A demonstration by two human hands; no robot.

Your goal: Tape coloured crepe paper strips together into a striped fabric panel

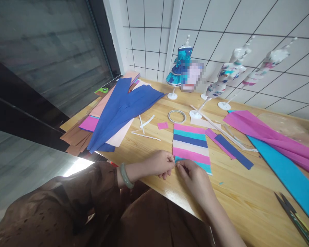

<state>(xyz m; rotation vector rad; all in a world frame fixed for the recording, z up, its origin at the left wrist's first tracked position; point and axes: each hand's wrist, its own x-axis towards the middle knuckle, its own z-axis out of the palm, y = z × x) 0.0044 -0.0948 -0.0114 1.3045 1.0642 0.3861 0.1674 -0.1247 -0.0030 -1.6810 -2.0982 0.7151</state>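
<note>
- Pinching the near-left corner of the striped paper panel, the left hand and right hand met fingertip to fingertip.
- Panel lay flat on the wooden table, near the tape ring.

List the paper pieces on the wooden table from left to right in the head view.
Fanned dark blue paper sheets → striped pink, teal and blue paper panel → narrow dark blue paper strip → long turquoise paper sheet.

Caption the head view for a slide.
Left hand and right hand pinch the near corner of a striped paper panel.
</note>
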